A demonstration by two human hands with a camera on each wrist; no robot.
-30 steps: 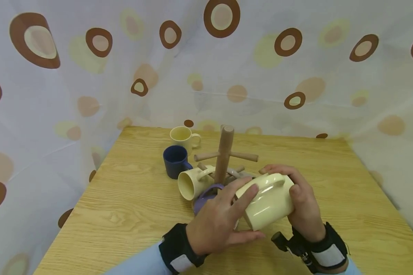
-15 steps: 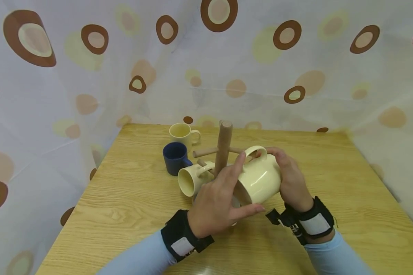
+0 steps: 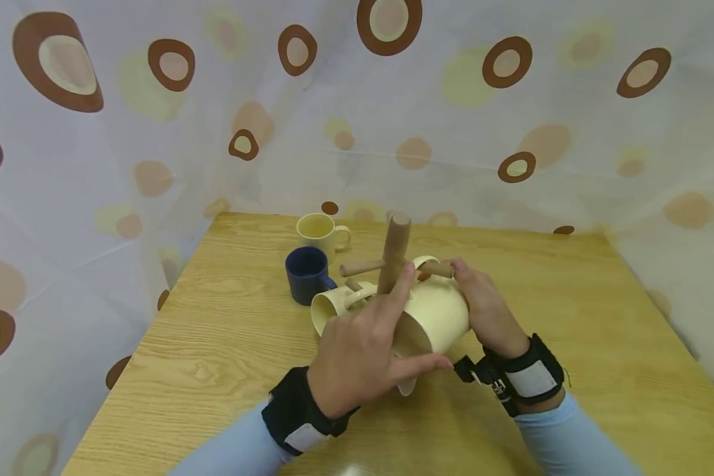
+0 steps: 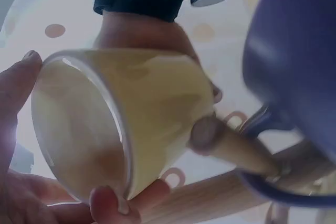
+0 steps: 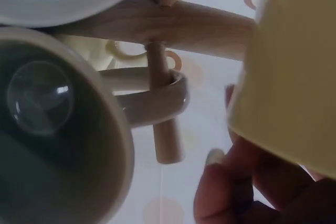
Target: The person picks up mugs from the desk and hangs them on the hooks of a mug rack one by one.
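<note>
Both hands hold a cream mug on its side beside the wooden mug rack. The left hand grips the rim end, index finger up toward the post and thumb below. In the left wrist view, its fingers lie over the rim. At the base end, the right hand holds the mug, one fingertip right at the end of the rack's upper right peg. The mug's handle points up around that peg. The right wrist view shows curled fingers beneath the mug.
A cream mug hangs at the rack's lower left. Lower pegs also bear a purple mug and a grey mug; a white mug sits close by. Behind, a navy mug and a pale yellow mug stand on the table.
The cream mug has moved left and away toward the post, both hands with it. Its handle has turned upward and come to the upper right peg.
</note>
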